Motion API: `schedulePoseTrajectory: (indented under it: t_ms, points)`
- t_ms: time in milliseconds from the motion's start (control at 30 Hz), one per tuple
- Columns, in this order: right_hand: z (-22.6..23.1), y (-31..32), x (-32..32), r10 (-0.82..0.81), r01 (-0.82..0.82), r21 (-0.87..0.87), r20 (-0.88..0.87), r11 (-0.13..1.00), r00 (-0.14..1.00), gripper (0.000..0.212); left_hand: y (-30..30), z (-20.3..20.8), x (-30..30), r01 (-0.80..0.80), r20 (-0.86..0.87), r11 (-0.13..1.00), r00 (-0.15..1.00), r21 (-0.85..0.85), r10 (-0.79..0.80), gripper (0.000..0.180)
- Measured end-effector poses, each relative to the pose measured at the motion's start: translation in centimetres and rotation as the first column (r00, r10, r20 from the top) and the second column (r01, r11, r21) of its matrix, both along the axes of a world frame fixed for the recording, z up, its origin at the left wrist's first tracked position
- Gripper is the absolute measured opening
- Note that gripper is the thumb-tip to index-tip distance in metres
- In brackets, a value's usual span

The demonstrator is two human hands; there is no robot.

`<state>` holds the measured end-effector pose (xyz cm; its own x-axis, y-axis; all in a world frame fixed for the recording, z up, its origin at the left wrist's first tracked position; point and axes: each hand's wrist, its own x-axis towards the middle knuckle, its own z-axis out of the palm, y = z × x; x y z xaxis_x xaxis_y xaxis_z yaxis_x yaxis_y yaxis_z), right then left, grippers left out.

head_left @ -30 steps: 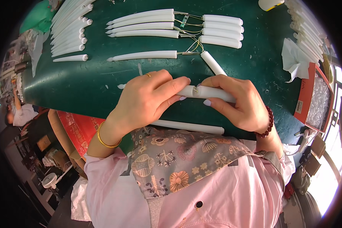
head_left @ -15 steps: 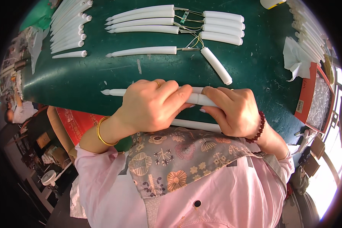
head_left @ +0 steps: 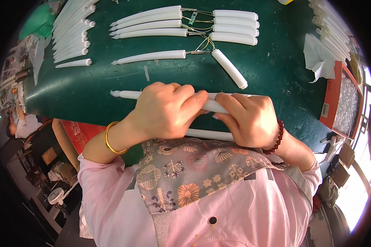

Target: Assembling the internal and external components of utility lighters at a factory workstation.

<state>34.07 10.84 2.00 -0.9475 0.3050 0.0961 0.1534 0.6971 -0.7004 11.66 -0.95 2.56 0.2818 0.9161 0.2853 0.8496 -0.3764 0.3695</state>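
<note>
Between my two hands is a white candle-shaped tube [head_left: 214, 106], held level over the green table. My left hand [head_left: 165, 109] is closed around its left part and my right hand [head_left: 249, 119] pinches its right part. Just behind it shows a white stick with a flame-shaped tip [head_left: 127, 94]; my left hand hides how the two relate. Nearer my apron lies another white tube [head_left: 210, 134], partly covered by my hands. Beyond them lies an electric candle body [head_left: 152, 57], joined by thin wires to a separate white tube [head_left: 230, 69].
Farther back, several candle bodies [head_left: 148, 24] are wired to white tubes [head_left: 235, 26], with a small green circuit board [head_left: 192, 17] among the wires. White sticks [head_left: 72, 35] are piled at left and more sticks [head_left: 329, 31] at right. A red box [head_left: 333, 92] holds clear plastic pieces.
My right hand has come slightly closer to my left, so less of the tube shows between them. The whole view has shifted a little. Both hands keep their hold.
</note>
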Motion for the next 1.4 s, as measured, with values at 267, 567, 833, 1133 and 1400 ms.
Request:
schedulePoseTrajectory:
  t_ms: [267,567,833,1133,1400]
  points:
    - [0.3,5.4,-2.3,-0.145,0.166,0.164,-0.131,0.972,0.981,0.026,1.6,-3.9,-1.0,-0.119,0.161,0.99,0.981,0.072,0.107,0.029]
    - [-2.3,6.5,-4.6,-0.264,0.295,0.361,-0.135,0.885,0.955,0.034,1.2,-2.0,-2.8,-0.078,0.212,0.996,0.974,-0.032,0.083,0.025]
    - [-3.6,8.8,-5.0,-0.231,0.294,0.588,-0.182,0.754,0.956,0.027,4.7,-3.4,-4.8,-0.224,0.082,0.972,0.97,-0.065,0.229,0.026]
    - [-0.9,7.0,-4.2,-0.232,0.304,0.432,-0.212,0.849,0.949,0.04,5.0,-0.8,-2.6,-0.253,0.368,0.967,0.901,0.011,0.231,0.018]
    - [0.7,4.6,-3.8,-0.183,0.182,0.042,0.032,0.982,0.983,0.039,4.2,-1.6,-2.3,-0.286,0.391,0.956,0.888,0.061,0.241,0.01]
